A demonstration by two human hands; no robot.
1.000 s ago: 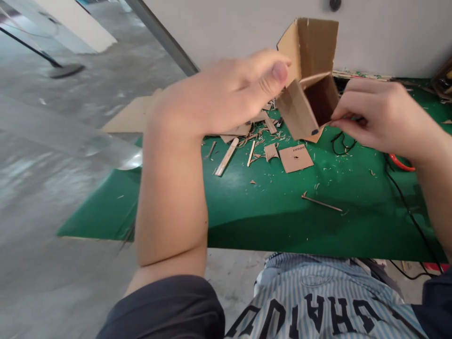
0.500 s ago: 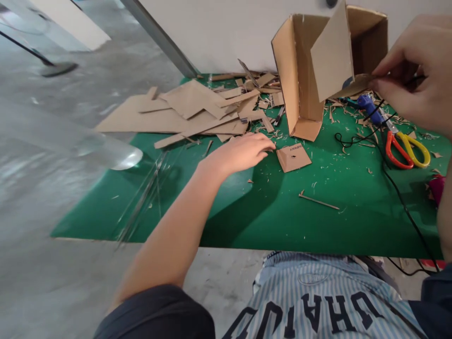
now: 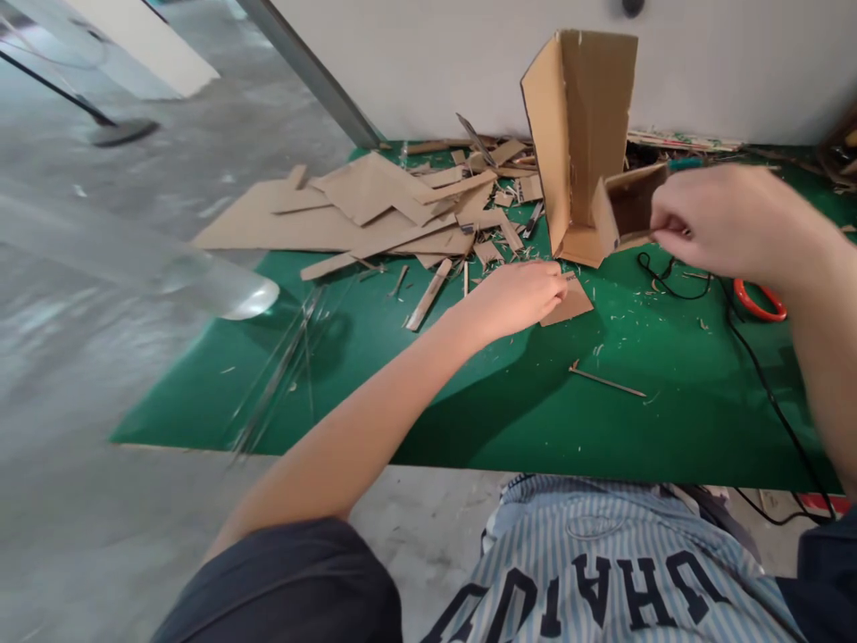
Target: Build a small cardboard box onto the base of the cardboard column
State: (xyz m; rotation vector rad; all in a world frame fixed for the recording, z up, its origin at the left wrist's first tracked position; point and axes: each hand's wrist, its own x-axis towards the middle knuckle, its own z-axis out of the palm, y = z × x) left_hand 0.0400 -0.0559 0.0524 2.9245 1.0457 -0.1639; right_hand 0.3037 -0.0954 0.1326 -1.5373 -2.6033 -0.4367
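A folded brown cardboard structure (image 3: 581, 134) stands upright on the green mat (image 3: 509, 393). My right hand (image 3: 727, 223) is closed in a pinch on a short flap at its lower right side. My left hand (image 3: 519, 295) reaches across the mat and rests with curled fingers on a small square cardboard piece (image 3: 574, 302), covering its left part. Whether those fingers grip the piece is hidden.
A heap of cardboard offcuts (image 3: 375, 210) lies at the mat's far left. Loose strips (image 3: 428, 295) and a thin stick (image 3: 606, 381) lie scattered. A black cable (image 3: 763, 375) and orange scissor handle (image 3: 756, 304) sit at the right. A white wall stands behind.
My left hand let go of the cardboard structure, dropped to the mat and slid right onto the small square piece. My right hand lowered the structure until it stood on the mat.
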